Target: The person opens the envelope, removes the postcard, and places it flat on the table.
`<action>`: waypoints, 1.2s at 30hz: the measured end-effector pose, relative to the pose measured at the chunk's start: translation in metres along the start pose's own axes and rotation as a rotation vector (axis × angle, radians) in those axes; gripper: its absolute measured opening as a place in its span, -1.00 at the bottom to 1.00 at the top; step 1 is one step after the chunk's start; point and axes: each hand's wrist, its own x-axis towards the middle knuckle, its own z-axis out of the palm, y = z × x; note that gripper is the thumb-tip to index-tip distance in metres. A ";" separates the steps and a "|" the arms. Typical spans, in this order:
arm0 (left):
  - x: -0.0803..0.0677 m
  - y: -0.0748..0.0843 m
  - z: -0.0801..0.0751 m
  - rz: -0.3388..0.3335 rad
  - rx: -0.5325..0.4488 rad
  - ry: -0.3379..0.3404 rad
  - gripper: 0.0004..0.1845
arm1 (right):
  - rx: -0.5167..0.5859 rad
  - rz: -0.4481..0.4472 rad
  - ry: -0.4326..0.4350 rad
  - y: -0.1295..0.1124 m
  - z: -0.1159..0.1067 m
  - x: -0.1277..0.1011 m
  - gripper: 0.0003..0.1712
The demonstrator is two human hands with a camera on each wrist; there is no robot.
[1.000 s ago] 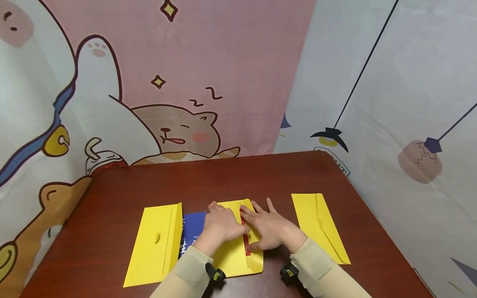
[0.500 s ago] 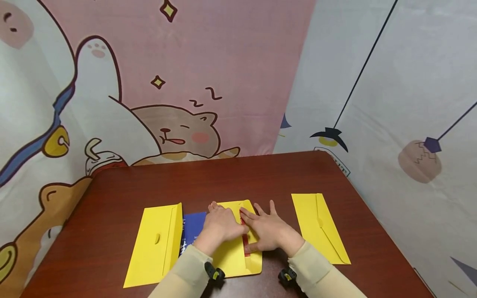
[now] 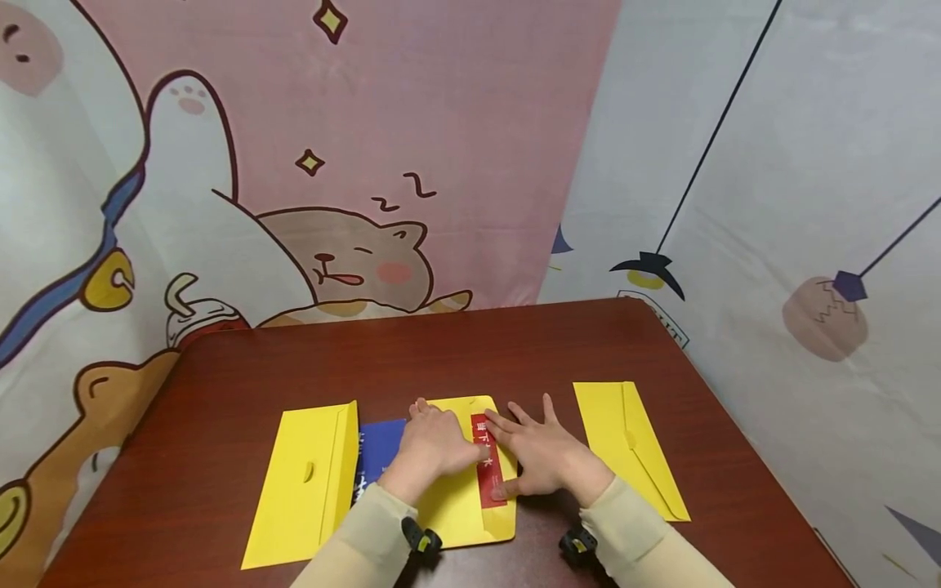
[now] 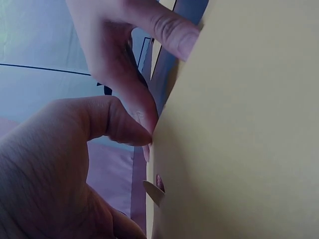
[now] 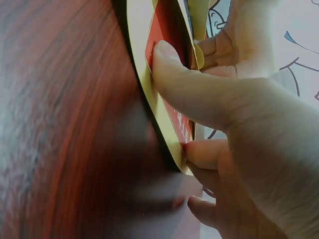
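In the head view, a yellow envelope (image 3: 448,510) lies between both hands, its flap side to the right. My left hand (image 3: 437,445) pinches the mouth edge of its top panel, thumb at the edge in the left wrist view. A red card (image 3: 486,475) with white characters sticks out of the mouth, its inner part hidden under the panel. My right hand (image 3: 547,459) lies over the flap with fingers spread. In the right wrist view its thumb (image 5: 167,62) presses on the card, and a fingertip touches the card's other end.
To the left, a second yellow envelope (image 3: 294,490) lies beside a blue card (image 3: 382,447) with white writing, partly covered by my left arm. A third yellow envelope (image 3: 632,449) lies on the right of the brown table (image 3: 412,351). Printed cloth hangs behind.
The red card has slid rightward out of the envelope, from a thin strip to a wide band. My right hand has shifted slightly right with it; the left hand stays in place.
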 end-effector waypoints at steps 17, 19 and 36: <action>0.000 -0.003 0.003 0.007 -0.002 -0.001 0.07 | 0.043 0.062 -0.050 0.013 0.001 -0.006 0.22; 0.000 -0.003 0.003 0.007 0.003 0.000 0.08 | 0.059 0.055 -0.047 0.014 0.001 -0.006 0.22; 0.001 -0.001 0.004 0.009 0.010 0.010 0.06 | 1.012 0.121 0.402 0.015 0.024 -0.011 -0.10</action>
